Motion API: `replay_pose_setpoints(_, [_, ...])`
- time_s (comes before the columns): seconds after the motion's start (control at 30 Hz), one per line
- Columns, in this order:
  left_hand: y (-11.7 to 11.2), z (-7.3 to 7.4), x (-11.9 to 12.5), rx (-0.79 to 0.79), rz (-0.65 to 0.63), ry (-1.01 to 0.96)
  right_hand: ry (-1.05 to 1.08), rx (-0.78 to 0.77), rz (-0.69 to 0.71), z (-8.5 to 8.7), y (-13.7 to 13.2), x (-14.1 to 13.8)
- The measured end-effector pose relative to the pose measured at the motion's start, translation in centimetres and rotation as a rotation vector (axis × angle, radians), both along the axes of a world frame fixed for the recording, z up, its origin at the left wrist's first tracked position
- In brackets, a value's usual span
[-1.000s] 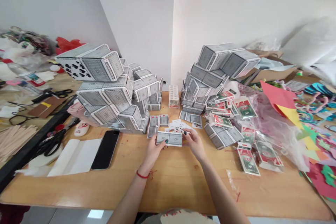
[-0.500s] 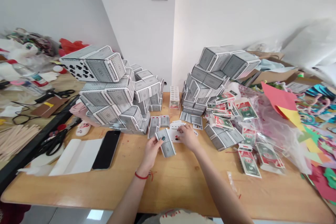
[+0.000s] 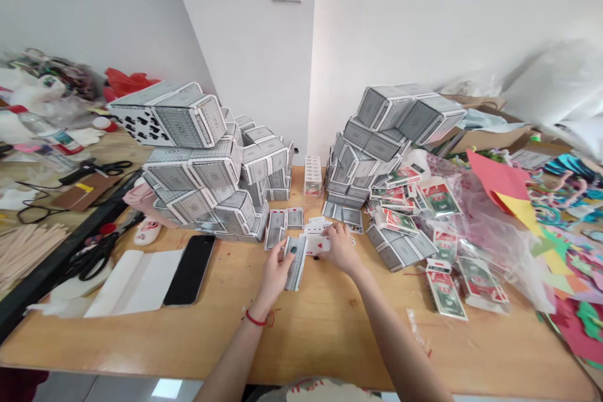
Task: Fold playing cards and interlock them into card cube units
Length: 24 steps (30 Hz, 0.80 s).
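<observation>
Wooden table [image 3: 320,326] fills the view, with big piles of grey card boxes [image 3: 198,163] on both sides. The left hand [image 3: 276,273] is closed around a grey card piece [image 3: 296,262], held on its edge near the middle of the table. The right hand [image 3: 340,250] is just beside it, fingers curled, pinching a white card [image 3: 318,244] with a red heart. A black phone [image 3: 191,268] lies well to the left.

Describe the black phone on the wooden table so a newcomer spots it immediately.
Start at the tall left heap of grey patterned card boxes on the wooden table. Just in front of it, beside a white folded paper sheet, lies the flat black rectangular phone. It is the only glossy dark slab there.
</observation>
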State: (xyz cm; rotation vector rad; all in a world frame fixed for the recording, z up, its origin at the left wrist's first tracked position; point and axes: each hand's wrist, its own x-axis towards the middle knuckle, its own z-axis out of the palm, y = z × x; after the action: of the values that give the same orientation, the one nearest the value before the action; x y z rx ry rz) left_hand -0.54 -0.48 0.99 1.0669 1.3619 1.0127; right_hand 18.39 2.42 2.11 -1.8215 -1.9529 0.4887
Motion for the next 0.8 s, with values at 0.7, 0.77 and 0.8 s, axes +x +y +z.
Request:
replay_pose_setpoints(0.7, [0.5,0.6,-0.1,0.036,0.04,-0.015,0.331,0.019,0.054,3.2,-2.6,0.1])
replay_pose_setpoints(0.77, [0.5,0.7,-0.1,0.043,0.034,0.004,0.34,0.012,0.065,3.2,-2.7,0.0])
replay_pose_setpoints(0.8, [0.5,0.7,-0.1,0.048,0.031,0.016,0.347,0.007,0.07,3.3,-2.7,0.0])
